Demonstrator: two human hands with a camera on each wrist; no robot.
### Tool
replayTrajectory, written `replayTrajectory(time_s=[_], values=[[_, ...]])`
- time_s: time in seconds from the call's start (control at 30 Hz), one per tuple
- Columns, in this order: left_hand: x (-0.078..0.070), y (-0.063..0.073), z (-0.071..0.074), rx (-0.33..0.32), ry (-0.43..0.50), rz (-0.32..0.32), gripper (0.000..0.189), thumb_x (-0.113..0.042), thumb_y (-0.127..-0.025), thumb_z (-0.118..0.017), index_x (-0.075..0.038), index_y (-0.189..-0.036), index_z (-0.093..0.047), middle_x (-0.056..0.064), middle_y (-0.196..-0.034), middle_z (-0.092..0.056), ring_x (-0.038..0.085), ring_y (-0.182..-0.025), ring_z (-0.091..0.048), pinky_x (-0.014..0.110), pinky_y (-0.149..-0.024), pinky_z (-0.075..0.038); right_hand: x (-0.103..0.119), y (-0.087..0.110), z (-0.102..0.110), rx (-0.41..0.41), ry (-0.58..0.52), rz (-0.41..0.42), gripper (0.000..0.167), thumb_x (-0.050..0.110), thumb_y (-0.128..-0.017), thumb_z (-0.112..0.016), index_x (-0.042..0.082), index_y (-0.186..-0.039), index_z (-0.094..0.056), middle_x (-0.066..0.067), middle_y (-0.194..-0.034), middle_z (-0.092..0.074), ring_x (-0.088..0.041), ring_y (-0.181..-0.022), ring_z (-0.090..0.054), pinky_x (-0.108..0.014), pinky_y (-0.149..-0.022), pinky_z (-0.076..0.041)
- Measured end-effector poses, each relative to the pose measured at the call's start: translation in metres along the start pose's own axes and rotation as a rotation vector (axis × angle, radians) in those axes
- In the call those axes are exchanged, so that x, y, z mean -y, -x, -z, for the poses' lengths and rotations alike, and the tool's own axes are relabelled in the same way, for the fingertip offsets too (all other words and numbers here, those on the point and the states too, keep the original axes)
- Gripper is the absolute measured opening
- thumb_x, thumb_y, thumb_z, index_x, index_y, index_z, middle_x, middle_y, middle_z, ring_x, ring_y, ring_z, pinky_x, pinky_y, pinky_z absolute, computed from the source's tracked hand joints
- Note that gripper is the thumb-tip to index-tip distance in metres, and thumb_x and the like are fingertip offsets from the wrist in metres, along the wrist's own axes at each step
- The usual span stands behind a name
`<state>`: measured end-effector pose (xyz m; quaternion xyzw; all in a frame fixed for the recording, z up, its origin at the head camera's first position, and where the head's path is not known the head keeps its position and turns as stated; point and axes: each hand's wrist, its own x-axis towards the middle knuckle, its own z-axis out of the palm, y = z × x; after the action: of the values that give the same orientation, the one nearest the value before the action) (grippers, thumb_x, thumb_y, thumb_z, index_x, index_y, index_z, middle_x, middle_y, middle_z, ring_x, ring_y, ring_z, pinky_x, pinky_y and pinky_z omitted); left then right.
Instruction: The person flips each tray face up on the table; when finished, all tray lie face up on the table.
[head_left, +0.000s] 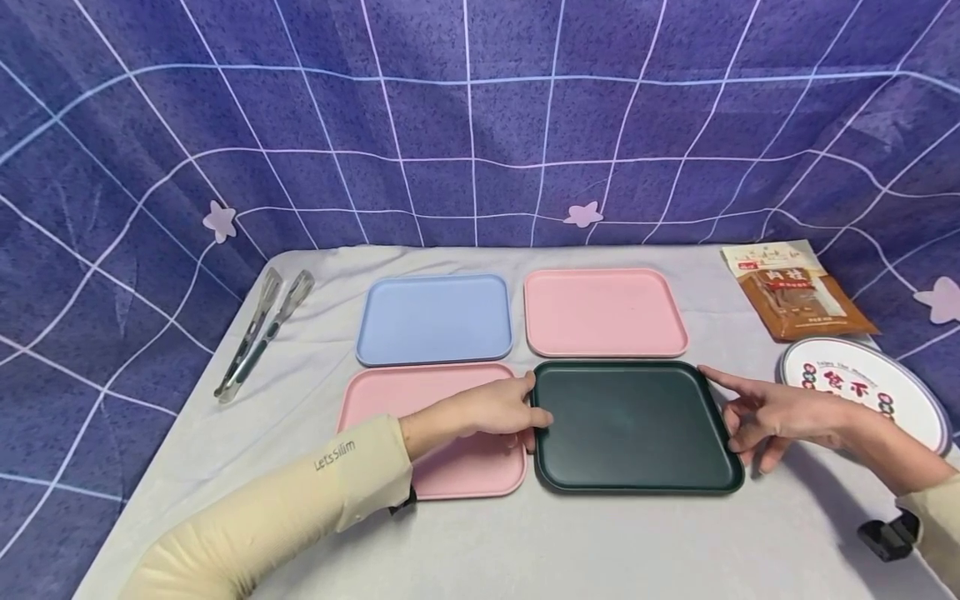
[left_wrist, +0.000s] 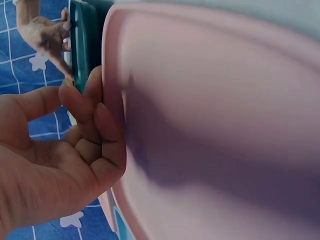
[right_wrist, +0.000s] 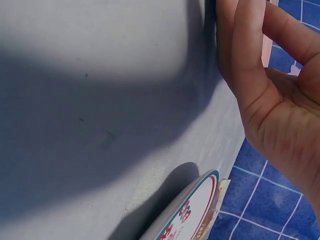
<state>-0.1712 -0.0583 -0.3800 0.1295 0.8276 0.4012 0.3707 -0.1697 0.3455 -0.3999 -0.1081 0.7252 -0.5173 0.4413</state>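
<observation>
A dark green tray (head_left: 633,425) lies at the front right of a two-by-two group of trays. My left hand (head_left: 498,408) grips its left rim, reaching across the front pink tray (head_left: 450,467), whose surface fills much of the left wrist view. On the opposite side, my right hand (head_left: 772,417) holds the right rim, index finger stretched toward the back corner and thumb lower down the edge. Some fingertips are hidden in the right wrist view, where the hand (right_wrist: 260,90) is cut off at the top. Behind stand a blue tray (head_left: 435,321) and another pink tray (head_left: 603,312).
Metal tongs with dark handles (head_left: 262,333) lie at the left. An oval white plate with red lettering (head_left: 862,392) sits right of my right hand, below a brown and cream food packet (head_left: 798,292). A purple gridded curtain (head_left: 480,125) hangs behind the white-covered table (head_left: 480,550).
</observation>
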Motion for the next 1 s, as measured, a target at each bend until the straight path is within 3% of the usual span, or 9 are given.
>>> replayTrajectory(time_s=[0.23,0.5,0.6,0.73,0.8,0.9,1.0], values=[[0.001,0.0,0.003,0.066,0.12,0.025,0.086,-0.02,-0.1,-0.06,0.005,-0.158,-0.001,0.005,-0.061,-0.065,0.009,-0.044,-0.054,0.025,-0.052,-0.052,-0.001,-0.001,0.0,0.01,-0.008,0.005,0.114,-0.005,-0.087,-0.064,0.013,-0.156,0.025,-0.01,-0.094,-0.054,-0.022,-0.076,-0.07,-0.038,-0.059,-0.06],[0.003,-0.003,0.006,0.067,0.105,0.04,0.084,-0.022,-0.1,-0.061,0.003,-0.159,-0.007,0.008,-0.066,-0.068,0.011,-0.048,-0.057,0.027,-0.055,-0.055,0.006,0.001,-0.003,-0.021,0.063,-0.049,0.115,0.001,-0.088,-0.067,0.012,-0.156,0.025,-0.009,-0.091,-0.058,-0.023,-0.075,-0.07,-0.039,-0.058,-0.06],[0.004,0.001,0.017,0.071,0.057,0.023,0.084,-0.023,-0.1,-0.061,0.0,-0.16,-0.007,0.014,-0.076,-0.072,0.015,-0.057,-0.064,0.03,-0.061,-0.058,0.02,0.007,-0.004,-0.085,0.182,-0.096,0.112,0.007,-0.09,-0.07,0.01,-0.158,0.02,-0.012,-0.091,-0.063,-0.026,-0.075,-0.07,-0.043,-0.056,-0.06],[0.002,0.019,0.047,0.057,-0.048,-0.019,0.081,-0.028,-0.101,-0.058,-0.004,-0.161,-0.008,0.017,-0.097,-0.074,0.026,-0.081,-0.072,0.039,-0.081,-0.058,0.053,0.019,0.003,-0.251,0.44,-0.102,0.098,0.019,-0.094,-0.068,0.004,-0.16,0.003,-0.013,-0.093,-0.066,-0.023,-0.077,-0.067,-0.04,-0.056,-0.058],[0.0,0.033,0.067,0.012,-0.159,-0.044,0.078,-0.034,-0.102,-0.055,-0.008,-0.161,-0.012,0.015,-0.105,-0.073,0.027,-0.091,-0.072,0.042,-0.091,-0.055,0.07,0.022,0.008,-0.375,0.585,-0.042,0.086,0.021,-0.097,-0.066,0.0,-0.159,-0.011,-0.011,-0.096,-0.067,-0.018,-0.078,-0.065,-0.036,-0.058,-0.056],[-0.001,0.054,0.093,-0.13,-0.387,-0.104,0.072,-0.042,-0.103,-0.052,-0.01,-0.16,-0.022,0.013,-0.12,-0.071,0.029,-0.106,-0.069,0.044,-0.101,-0.05,0.086,0.024,0.014,-0.58,0.792,0.07,0.071,0.026,-0.1,-0.063,-0.002,-0.155,-0.028,-0.016,-0.108,-0.07,-0.019,-0.087,-0.068,-0.034,-0.069,-0.056],[0.004,0.07,0.114,-0.336,-0.586,-0.167,0.069,-0.046,-0.103,-0.051,-0.009,-0.158,-0.03,0.015,-0.145,-0.056,0.033,-0.132,-0.055,0.05,-0.113,-0.039,0.092,0.024,0.014,-0.708,0.901,0.129,0.072,0.034,-0.101,-0.06,0.003,-0.157,-0.029,-0.026,-0.134,-0.06,-0.036,-0.119,-0.061,-0.045,-0.1,-0.048]])
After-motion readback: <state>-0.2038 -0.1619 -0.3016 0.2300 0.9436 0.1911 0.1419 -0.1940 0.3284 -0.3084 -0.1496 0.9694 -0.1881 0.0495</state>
